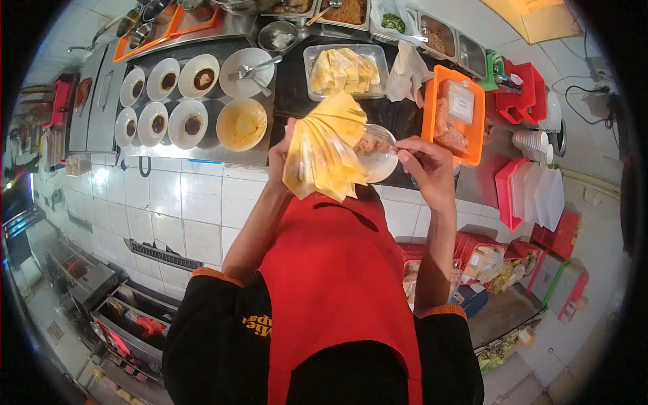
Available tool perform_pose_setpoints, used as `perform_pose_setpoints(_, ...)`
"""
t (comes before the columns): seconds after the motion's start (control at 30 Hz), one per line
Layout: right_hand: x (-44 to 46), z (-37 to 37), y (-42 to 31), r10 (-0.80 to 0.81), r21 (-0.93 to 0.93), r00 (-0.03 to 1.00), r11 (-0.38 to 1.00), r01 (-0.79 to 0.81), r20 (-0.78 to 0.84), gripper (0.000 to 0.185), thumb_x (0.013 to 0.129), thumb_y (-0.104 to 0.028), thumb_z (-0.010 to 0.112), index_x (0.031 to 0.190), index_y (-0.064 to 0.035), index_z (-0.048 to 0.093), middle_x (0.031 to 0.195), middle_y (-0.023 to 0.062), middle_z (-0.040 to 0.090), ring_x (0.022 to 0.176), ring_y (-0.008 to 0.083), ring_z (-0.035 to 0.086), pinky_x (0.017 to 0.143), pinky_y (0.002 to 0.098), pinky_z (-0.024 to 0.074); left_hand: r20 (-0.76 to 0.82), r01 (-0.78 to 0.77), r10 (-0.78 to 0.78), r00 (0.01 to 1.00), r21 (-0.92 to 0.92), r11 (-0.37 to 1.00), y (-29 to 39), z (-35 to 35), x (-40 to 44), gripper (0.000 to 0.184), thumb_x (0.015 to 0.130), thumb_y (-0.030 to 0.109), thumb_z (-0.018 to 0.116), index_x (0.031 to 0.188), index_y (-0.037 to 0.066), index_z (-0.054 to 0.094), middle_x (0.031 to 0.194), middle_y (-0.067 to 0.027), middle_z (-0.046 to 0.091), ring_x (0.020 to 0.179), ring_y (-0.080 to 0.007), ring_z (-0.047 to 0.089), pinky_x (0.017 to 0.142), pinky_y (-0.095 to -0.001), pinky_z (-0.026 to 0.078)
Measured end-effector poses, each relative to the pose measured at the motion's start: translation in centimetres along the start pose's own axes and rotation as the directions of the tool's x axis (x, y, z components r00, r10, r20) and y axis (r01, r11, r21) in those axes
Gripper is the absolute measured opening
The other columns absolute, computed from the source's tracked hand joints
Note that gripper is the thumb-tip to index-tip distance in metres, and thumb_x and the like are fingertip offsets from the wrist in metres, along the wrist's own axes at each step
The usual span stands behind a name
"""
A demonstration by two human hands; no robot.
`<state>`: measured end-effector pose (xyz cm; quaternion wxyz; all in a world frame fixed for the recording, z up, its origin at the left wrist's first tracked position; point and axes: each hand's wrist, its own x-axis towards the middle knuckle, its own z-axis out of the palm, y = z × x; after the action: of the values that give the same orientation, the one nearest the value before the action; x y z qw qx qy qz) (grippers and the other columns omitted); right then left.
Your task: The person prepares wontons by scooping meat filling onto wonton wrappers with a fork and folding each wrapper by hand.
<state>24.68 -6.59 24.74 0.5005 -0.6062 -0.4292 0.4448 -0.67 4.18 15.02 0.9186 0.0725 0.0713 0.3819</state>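
Note:
In my left hand (279, 154) is a fanned stack of yellow dough wrappers (327, 152), dusted with white flour. The stack spreads out over the counter edge, in front of my chest. My right hand (430, 169) is closed in a pinch at the rim of a white bowl (383, 169), apparently on a thin utensil (388, 143) that reaches into it. Pinkish-brown minced filling lies in this bowl, partly hidden behind the wrappers. Just beyond, a clear plastic tub (310, 74) holds folded yellow pieces (343, 71).
Several white bowls with dark sauce (187, 125) stand on the steel counter at left, beside a bowl with yellow residue (241, 124) and one with cutlery (250, 71). To the right are an orange tray (470, 145), stacked cups (530, 140) and a pink basket (507, 192).

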Motion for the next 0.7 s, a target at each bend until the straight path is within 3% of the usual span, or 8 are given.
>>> perform_pose_setpoints(0.07, 0.7, 1.2, -0.8, -0.004, 0.125, 1.0, 0.992, 0.007, -0.02, 0.015, 0.088, 0.002, 0.073, 0.102, -0.0014, 0.072, 0.086, 0.0002, 0.066, 0.073, 0.0043, 0.055, 0.065, 0.0207, 0.0436, -0.067, 0.04, -0.04, 0.997, 0.012, 0.999, -0.7, 0.9, 0.0, 0.062, 0.107, 0.047, 0.033, 0.14, -0.004, 0.043, 0.131, -0.0177, 0.059, 0.115, -0.0261, 0.063, 0.101, -0.0398, 0.051)
perform_pose_setpoints(0.2, 1.4, 3.3, -2.7, -0.038, -0.008, 0.994, 0.999, 0.037, -0.101, 0.017, 0.082, -0.003, 0.08, 0.097, -0.0028, 0.072, 0.083, -0.0011, 0.067, 0.073, 0.0036, 0.057, 0.065, 0.0204, 0.0444, 0.146, 0.04, -0.069, 0.987, 0.194, 0.98, -1.8, 3.6, 0.1, 0.064, 0.108, 0.048, 0.031, 0.135, -0.007, 0.047, 0.122, -0.0174, 0.064, 0.108, -0.0237, 0.067, 0.098, -0.0372, 0.053)
perform_pose_setpoints(0.3, 1.5, 4.3, -2.7, -0.113, -0.232, 0.988, 0.969, 0.087, -0.101, 0.021, 0.076, -0.007, 0.085, 0.092, -0.0022, 0.072, 0.081, 0.0016, 0.071, 0.07, 0.0043, 0.061, 0.062, 0.0221, 0.0469, -0.106, 0.143, -0.101, 0.989, 0.542, 0.828, -1.7, 3.3, -0.3, 0.062, 0.108, 0.047, 0.031, 0.135, -0.007, 0.047, 0.121, -0.0155, 0.065, 0.107, -0.0207, 0.067, 0.095, -0.0343, 0.055)
perform_pose_setpoints(0.4, 1.7, 4.8, -1.9, -0.209, -0.346, 0.972, 0.924, 0.162, -0.103, 0.023, 0.075, -0.006, 0.086, 0.093, -0.0035, 0.072, 0.083, -0.0017, 0.069, 0.067, 0.002, 0.053, 0.057, 0.0199, 0.0404, -0.103, 0.102, -0.04, 0.994, 0.712, 0.695, -1.7, 3.2, -0.5, 0.06, 0.108, 0.045, 0.031, 0.135, -0.006, 0.048, 0.12, -0.0142, 0.065, 0.107, -0.0178, 0.068, 0.094, -0.0316, 0.055)
perform_pose_setpoints(0.47, 1.9, 4.8, -1.8, -0.236, -0.401, 0.967, 0.898, 0.18, -0.094, 0.022, 0.075, -0.005, 0.085, 0.093, -0.003, 0.072, 0.084, -0.0007, 0.07, 0.067, 0.0027, 0.054, 0.056, 0.0204, 0.041, -0.161, 0.187, -0.123, 0.979, 0.493, 0.85, -1.7, 2.9, -0.4, 0.057, 0.109, 0.043, 0.03, 0.134, -0.005, 0.049, 0.12, -0.0134, 0.065, 0.106, -0.0158, 0.068, 0.094, -0.0304, 0.055)
perform_pose_setpoints(0.5, 1.9, 4.9, -1.8, -0.264, -0.452, 0.961, 0.869, 0.199, -0.083, 0.022, 0.075, -0.005, 0.085, 0.093, -0.0025, 0.072, 0.085, 0.0003, 0.07, 0.067, 0.0034, 0.055, 0.056, 0.0209, 0.0416, -0.161, 0.187, -0.122, 0.979, 0.492, 0.85, -1.7, 3.0, -0.5, 0.057, 0.109, 0.043, 0.03, 0.134, -0.005, 0.049, 0.12, -0.0134, 0.065, 0.106, -0.0158, 0.068, 0.094, -0.0304, 0.055)
perform_pose_setpoints(0.63, 1.8, 5.4, -2.5, -0.267, -0.468, 0.959, 0.862, 0.196, -0.091, 0.022, 0.075, -0.004, 0.084, 0.093, -0.0026, 0.072, 0.084, 0.0018, 0.071, 0.065, 0.0055, 0.055, 0.055, 0.0221, 0.0427, -0.156, 0.133, -0.027, 0.987, 0.727, 0.673, -1.7, 3.1, -0.7, 0.057, 0.11, 0.042, 0.027, 0.132, -0.005, 0.05, 0.118, -0.0122, 0.066, 0.103, -0.0145, 0.068, 0.092, -0.0294, 0.056)
perform_pose_setpoints(0.7, 1.8, 5.6, -2.7, -0.363, -0.562, 0.927, 0.787, 0.255, -0.089, 0.022, 0.074, -0.01, 0.082, 0.092, -0.0053, 0.072, 0.079, 0.0068, 0.069, 0.058, 0.0187, 0.061, 0.056, 0.0301, 0.0487, -0.141, 0.12, -0.024, 0.99, 0.73, 0.673, -1.9, 2.7, -0.7, 0.057, 0.11, 0.042, 0.027, 0.132, -0.004, 0.051, 0.117, -0.0118, 0.066, 0.103, -0.0144, 0.068, 0.092, -0.0293, 0.056)
